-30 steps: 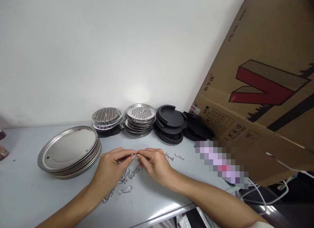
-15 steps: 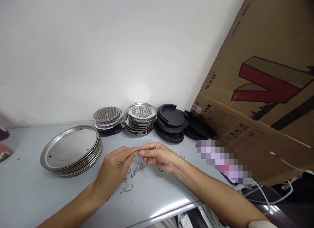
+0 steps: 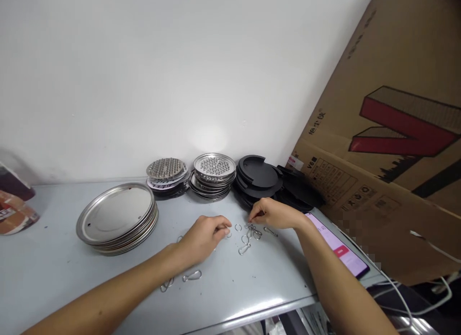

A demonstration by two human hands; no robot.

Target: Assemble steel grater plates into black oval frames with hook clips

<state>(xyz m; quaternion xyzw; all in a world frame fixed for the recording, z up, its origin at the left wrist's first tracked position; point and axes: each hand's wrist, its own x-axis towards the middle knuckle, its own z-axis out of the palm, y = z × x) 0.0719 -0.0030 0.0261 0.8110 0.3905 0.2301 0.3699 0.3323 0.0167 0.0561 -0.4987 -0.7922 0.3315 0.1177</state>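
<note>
My left hand (image 3: 205,236) is low over the table, thumb and forefinger closed at the tips around a small metal ring (image 3: 228,235). To its right, my right hand (image 3: 273,213) reaches down with fingertips pinched together at a small cluster of wire snap hooks with rings (image 3: 254,231). What those fingertips grip is hidden. Between the hands lies a loose ring (image 3: 238,227). One snap hook with a ring (image 3: 244,249) rests just below the cluster, and another snap hook (image 3: 271,231) is under my right hand. More snap hooks (image 3: 192,276) lie below my left forearm.
A stack of large round metal plates (image 3: 117,215) stands at left. Behind the hands are grater discs (image 3: 165,168), rimmed grater discs (image 3: 215,165) and black round lids (image 3: 259,171). A phone (image 3: 338,248) lies right, beside a large cardboard box (image 3: 396,191) and white cables.
My hands were together, pinching a small metal piece. They have separated: the right moved to the snap-hook cluster, the left to a ring. The view has shifted slightly left.
</note>
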